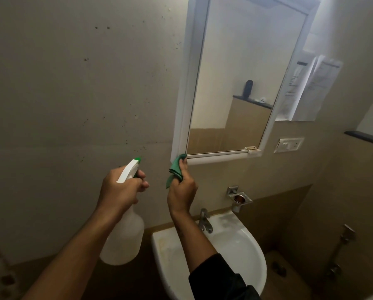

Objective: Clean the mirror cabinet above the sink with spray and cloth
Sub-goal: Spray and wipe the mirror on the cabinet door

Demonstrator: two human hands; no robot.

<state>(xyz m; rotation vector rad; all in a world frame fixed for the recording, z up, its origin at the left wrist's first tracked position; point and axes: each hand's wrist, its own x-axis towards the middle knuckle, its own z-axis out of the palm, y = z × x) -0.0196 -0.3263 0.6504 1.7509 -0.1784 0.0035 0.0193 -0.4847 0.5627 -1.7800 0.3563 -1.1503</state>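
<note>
Bottle [125, 241] neck hidden inside left hand [119, 191], fingers clamped round trigger. Right hand [182, 193] closed on green cloth [175, 169], pressing it against lower left corner of mirror cabinet [184, 94] above sink [252, 252].

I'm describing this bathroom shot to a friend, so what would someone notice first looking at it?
The two hands at centre: the left hand grips a white spray bottle with a green nozzle, and the right hand presses a green cloth against the bottom left corner of the white-framed mirror cabinet. Below sits a white sink with a metal tap.
</note>
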